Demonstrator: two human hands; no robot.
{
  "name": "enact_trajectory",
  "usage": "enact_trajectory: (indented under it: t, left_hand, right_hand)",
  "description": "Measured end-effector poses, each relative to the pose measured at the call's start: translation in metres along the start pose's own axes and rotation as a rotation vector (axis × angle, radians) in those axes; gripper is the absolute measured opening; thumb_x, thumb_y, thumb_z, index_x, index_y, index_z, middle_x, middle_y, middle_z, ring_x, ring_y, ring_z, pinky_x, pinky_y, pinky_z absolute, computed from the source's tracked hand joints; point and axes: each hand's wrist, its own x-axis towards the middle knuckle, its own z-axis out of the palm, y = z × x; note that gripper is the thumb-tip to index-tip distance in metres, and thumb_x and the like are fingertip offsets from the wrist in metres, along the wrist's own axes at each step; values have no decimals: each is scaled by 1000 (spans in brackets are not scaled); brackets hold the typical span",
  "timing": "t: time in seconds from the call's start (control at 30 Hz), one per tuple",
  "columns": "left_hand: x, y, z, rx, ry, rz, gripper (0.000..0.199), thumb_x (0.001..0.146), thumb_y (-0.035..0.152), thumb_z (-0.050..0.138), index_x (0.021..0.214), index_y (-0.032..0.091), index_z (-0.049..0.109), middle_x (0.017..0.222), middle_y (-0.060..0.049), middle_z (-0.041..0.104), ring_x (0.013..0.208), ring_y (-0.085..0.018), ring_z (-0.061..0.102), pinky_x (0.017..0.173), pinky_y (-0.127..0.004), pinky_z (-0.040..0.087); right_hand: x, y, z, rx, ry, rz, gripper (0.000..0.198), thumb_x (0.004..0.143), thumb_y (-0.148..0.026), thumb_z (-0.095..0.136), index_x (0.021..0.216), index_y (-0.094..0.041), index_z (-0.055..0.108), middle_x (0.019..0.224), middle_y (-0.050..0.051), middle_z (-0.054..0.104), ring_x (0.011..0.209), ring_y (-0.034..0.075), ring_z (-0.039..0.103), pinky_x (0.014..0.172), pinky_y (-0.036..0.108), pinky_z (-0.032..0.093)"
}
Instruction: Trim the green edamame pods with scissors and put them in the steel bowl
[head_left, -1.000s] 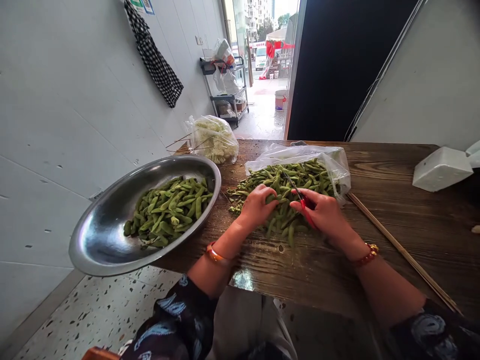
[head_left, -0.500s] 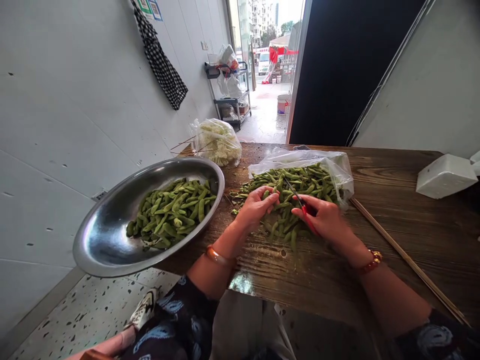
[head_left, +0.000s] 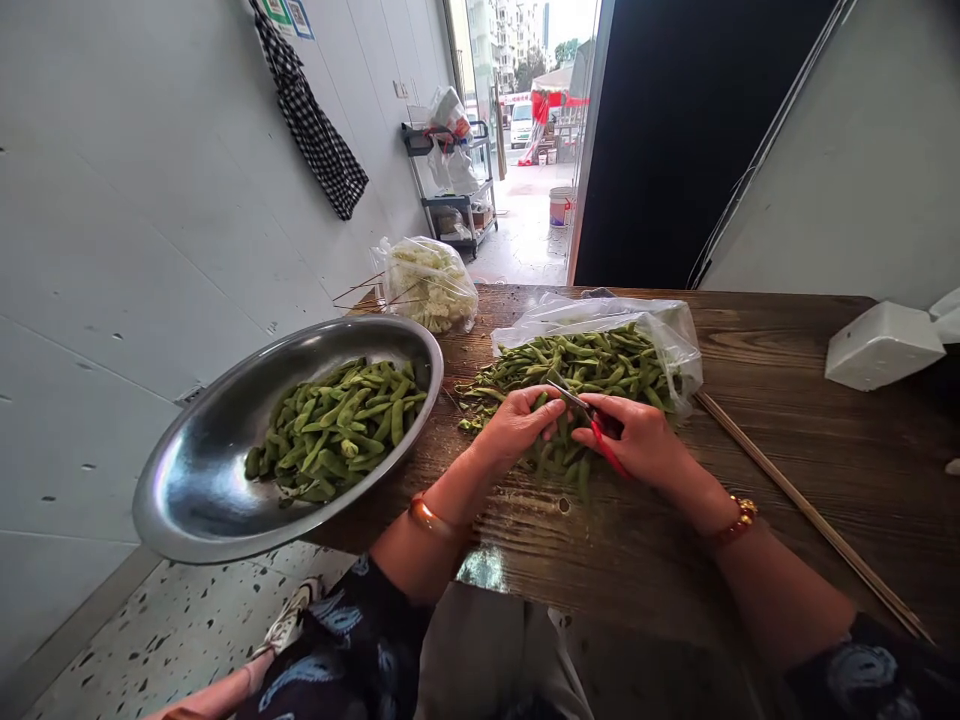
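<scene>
Between its thumb and fingers my left hand [head_left: 521, 422] pinches a green edamame pod [head_left: 540, 401], partly hidden by the fingers. My right hand [head_left: 637, 436] grips red-handled scissors [head_left: 609, 447], whose blades point left and reach the fingertips of my left hand at the pod. Whether the blades are fully closed I cannot tell. Beneath and behind both hands lies a heap of edamame pods [head_left: 592, 360], partly in a clear plastic bag [head_left: 679, 335]. To the left, a large steel basin [head_left: 199, 490] holds a pile of pods [head_left: 337, 420].
A plastic bag of pale cauliflower-like vegetable [head_left: 429, 285] sits at the table's back left. Long thin sticks [head_left: 810, 510] lie diagonally on the wooden table [head_left: 765, 350] at right. A white box [head_left: 883, 346] stands at the far right. A shelf cart [head_left: 450, 190] is beyond the table.
The scissors have swung lower and flatter, their blades now at the left hand's fingertips. My hands have come closer together. The view has shifted slightly.
</scene>
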Motion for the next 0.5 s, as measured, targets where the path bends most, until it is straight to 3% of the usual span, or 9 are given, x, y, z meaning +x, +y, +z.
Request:
enact_trajectory:
  t: [0.13,0.33,0.5]
  left_hand:
    - [-1,-1,2,39,-13,11,36,78,46,66,86,11,61,56,4,50,48,-5,37,47,-20,26]
    - [-1,-3,0,175,-27,25,39,79,47,64,92,11,63,54,4,49,48,-6,38,47,-20,25]
    - [-2,-1,0,159,2,4,40,78,48,65,90,11,65,51,4,48,46,-6,37,46,-20,23]
  right_hand:
    - [0,0,1,11,2,-4,46,77,-47,67,115,-20,66,92,6,71,70,18,63,66,31,52]
    - [-1,-3,2,27,-9,-10,46,79,-45,66,116,-18,65,106,10,70,87,23,66,75,33,53]
    - [0,-6,-1,46,-34,-7,42,82,-44,63,117,-21,66,104,8,72,82,21,66,74,33,52]
